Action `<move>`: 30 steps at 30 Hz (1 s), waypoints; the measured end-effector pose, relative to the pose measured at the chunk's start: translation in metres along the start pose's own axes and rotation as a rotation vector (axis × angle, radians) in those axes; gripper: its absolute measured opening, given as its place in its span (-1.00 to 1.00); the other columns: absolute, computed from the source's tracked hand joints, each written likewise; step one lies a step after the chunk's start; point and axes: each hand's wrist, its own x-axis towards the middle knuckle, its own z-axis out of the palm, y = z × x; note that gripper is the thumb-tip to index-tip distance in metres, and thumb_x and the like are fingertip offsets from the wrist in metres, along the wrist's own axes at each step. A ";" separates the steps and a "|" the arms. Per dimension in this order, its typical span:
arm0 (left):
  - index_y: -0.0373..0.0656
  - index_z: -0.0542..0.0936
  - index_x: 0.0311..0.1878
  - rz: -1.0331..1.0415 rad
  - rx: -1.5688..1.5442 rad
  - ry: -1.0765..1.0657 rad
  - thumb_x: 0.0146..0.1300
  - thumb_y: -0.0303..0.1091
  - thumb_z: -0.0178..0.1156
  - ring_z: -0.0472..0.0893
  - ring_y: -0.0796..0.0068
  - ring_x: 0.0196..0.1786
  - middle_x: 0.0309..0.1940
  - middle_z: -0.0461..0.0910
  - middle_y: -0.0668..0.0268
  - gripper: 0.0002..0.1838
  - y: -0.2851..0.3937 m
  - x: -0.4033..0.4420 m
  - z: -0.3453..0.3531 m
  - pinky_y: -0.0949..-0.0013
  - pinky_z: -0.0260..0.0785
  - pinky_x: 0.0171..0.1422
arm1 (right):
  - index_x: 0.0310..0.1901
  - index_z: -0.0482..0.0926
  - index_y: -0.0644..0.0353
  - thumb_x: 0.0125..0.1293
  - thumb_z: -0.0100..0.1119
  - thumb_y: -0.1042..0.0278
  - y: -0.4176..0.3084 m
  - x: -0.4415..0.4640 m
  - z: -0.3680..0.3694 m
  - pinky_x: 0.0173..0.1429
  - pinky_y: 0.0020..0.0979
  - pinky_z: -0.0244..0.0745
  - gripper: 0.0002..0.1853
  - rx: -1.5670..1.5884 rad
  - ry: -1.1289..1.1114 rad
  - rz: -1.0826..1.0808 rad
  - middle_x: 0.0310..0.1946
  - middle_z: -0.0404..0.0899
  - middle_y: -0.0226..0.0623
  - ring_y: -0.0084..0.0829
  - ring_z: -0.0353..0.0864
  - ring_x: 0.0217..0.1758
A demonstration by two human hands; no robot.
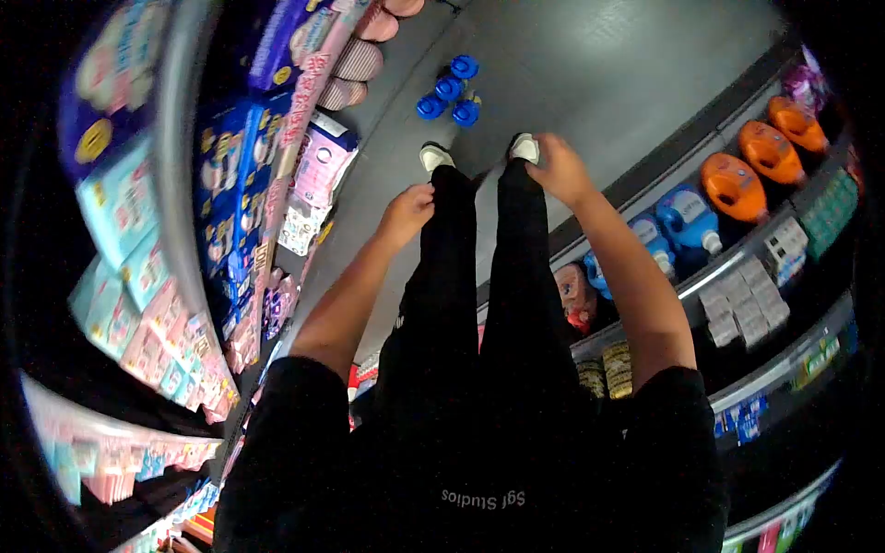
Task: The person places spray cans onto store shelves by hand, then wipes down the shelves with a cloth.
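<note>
My left hand (407, 214) is beside my left trouser leg (450, 217), its fingers curled in against the black cloth. Whether the cloth or anything else is between those fingers, I cannot make out. At my right trouser leg (519, 217), close to the shin, is my right hand (559, 170), with thumb and fingers apart and nothing visible in them. Several blue round-topped items (449, 88) stand close together on the grey floor in front of my feet; their lower parts are hardly visible from above.
To the left, shelves hold blue packs (221, 175) and pink packs (152, 323); a pink pack (323, 161) lies low. On the right shelf stand orange bottles (733, 187), blue bottles (690, 218) and white boxes (745, 300). A white shoe (436, 158) shows on the floor (590, 74).
</note>
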 end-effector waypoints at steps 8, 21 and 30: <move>-0.21 0.17 0.36 -0.002 -0.061 0.165 -0.04 -0.37 0.32 0.44 0.15 0.21 0.18 0.40 0.00 -0.15 -0.044 0.215 0.054 0.22 0.29 0.25 | 0.25 0.28 -0.05 0.00 0.32 0.30 0.043 0.135 0.135 0.18 -0.15 0.43 -0.29 -0.195 -0.017 -0.108 0.13 0.39 -0.11 0.01 0.39 0.18; -0.22 0.00 0.44 -0.059 -0.188 0.049 0.00 -0.49 0.26 0.34 0.18 0.32 0.31 0.28 0.06 -0.07 -0.032 0.198 0.063 0.28 0.23 0.33 | 0.08 0.37 -0.06 -0.09 0.37 0.21 0.027 0.136 0.139 -0.03 -0.07 0.53 -0.38 -0.292 0.038 -0.161 -0.02 0.49 -0.14 0.02 0.51 0.03; -0.12 0.29 0.28 0.323 0.150 0.100 -0.18 -0.24 0.48 0.43 0.08 0.24 0.16 0.46 0.08 -0.11 0.131 0.033 0.017 0.18 0.27 0.30 | 0.01 0.51 0.07 -0.25 0.36 0.11 -0.129 -0.009 -0.036 -0.02 -0.18 0.50 -0.35 -0.128 0.160 -0.074 -0.16 0.59 -0.05 -0.02 0.58 -0.08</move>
